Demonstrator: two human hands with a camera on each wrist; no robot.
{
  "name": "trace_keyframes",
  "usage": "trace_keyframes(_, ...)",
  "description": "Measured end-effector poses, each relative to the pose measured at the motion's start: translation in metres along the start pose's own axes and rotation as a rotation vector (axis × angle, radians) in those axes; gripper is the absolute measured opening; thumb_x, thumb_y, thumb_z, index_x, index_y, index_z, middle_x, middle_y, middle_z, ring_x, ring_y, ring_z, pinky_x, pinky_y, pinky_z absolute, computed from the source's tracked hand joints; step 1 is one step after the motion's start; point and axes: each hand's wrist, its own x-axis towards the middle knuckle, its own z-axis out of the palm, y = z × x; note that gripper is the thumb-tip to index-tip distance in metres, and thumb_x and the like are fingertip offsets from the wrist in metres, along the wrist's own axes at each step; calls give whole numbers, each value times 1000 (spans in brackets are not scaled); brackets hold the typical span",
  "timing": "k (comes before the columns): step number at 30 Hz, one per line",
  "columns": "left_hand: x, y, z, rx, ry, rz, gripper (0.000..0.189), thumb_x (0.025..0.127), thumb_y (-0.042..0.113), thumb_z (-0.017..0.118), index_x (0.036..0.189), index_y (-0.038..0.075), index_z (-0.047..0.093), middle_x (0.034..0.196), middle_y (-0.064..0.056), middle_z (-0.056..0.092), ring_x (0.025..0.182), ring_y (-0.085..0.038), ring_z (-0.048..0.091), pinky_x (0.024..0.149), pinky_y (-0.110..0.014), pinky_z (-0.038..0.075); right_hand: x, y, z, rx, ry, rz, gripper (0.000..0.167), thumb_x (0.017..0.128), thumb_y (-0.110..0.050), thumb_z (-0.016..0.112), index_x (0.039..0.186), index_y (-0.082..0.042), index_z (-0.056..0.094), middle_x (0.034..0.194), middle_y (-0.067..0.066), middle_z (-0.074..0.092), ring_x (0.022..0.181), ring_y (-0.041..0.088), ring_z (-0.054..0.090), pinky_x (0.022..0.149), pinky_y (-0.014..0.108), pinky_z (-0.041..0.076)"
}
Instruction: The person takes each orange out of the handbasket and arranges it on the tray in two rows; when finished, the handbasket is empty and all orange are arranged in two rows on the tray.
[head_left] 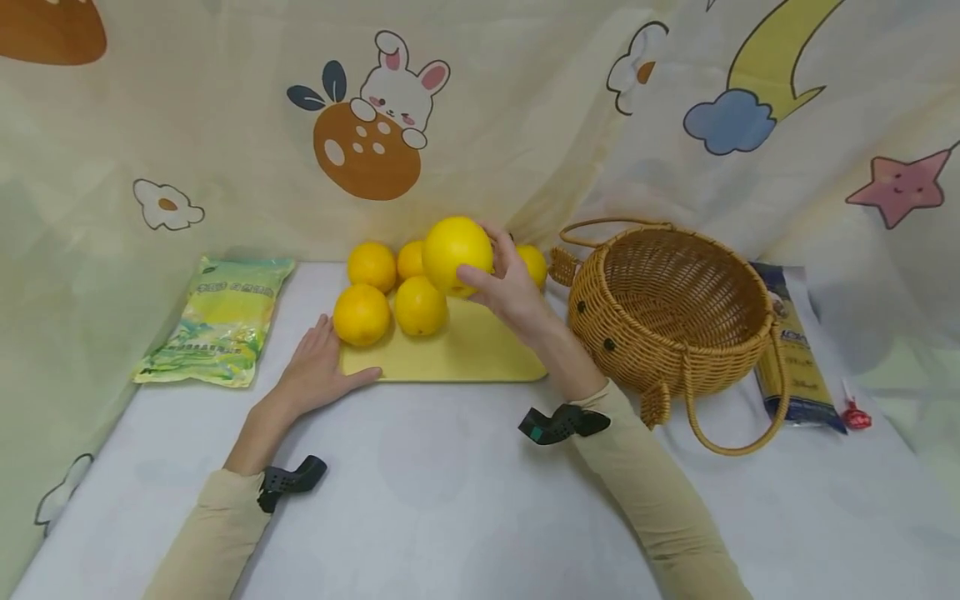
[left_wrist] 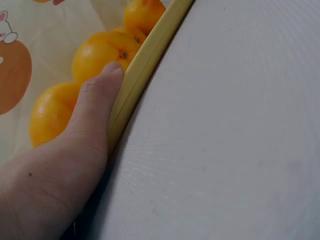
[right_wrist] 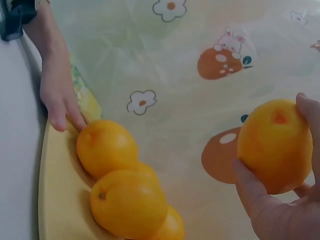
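My right hand (head_left: 519,298) holds an orange (head_left: 454,250) up above the yellow tray (head_left: 465,354), thumb on its near side and fingers behind. In the right wrist view the raised orange (right_wrist: 276,147) shows between thumb and fingertips. My left hand (head_left: 318,367) rests at the tray's left end with fingers extended and the thumb along its front edge, close beside an orange (head_left: 362,314). Several oranges sit grouped on the tray's left half, one of them (head_left: 421,306) near the middle. Another orange (head_left: 532,265) lies at the right end, partly hidden behind my right hand.
A wicker basket (head_left: 600,358) with loop handles stands right of the tray, nothing inside it. Behind it lie a dark blue and gold packet (head_left: 802,367) and a red-wrapped lollipop (head_left: 857,416). A green and yellow bag (head_left: 217,321) lies at the left. A patterned cloth hangs behind.
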Motion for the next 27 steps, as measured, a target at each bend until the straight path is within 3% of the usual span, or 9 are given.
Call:
trace_keyframes(2,0,0,0,6,-1,0,119,79,73,59,156,5,-1,163,-23,2,151,-41,-2,122,-59,3,1,-1,-5,-119,14,-17,74,87,-13,65,149,-25,26,147,8,38,117,24,53,90,34,53)
trace_keyframes(6,0,2,-1,8,9,8,118,80,71,60,156,3,1,162,-24,5,151,-42,-1,122,-59,4,3,-1,-15,-282,61,-35,77,86,-14,67,150,-30,27,148,8,36,124,28,52,92,34,53)
trace_keyframes(11,-1,3,-2,-3,4,8,117,80,70,60,156,3,0,162,-26,5,151,-42,-2,122,-59,3,10,5,-23,-415,105,-35,79,86,-18,70,152,-26,26,150,8,33,127,28,50,99,38,50)
trace_keyframes(20,-5,-2,0,-8,-3,0,119,79,71,60,156,4,-3,162,-24,2,151,-42,-3,122,-60,3,15,25,-33,-578,119,54,85,83,-26,76,153,-24,27,153,8,29,125,30,49,98,42,51)
trace_keyframes(27,-2,-1,1,-10,3,1,120,79,72,60,156,4,-3,162,-24,1,151,-41,-3,122,-59,3,17,34,-37,-709,62,86,86,80,-32,79,151,-26,31,154,9,33,126,28,49,103,46,47)
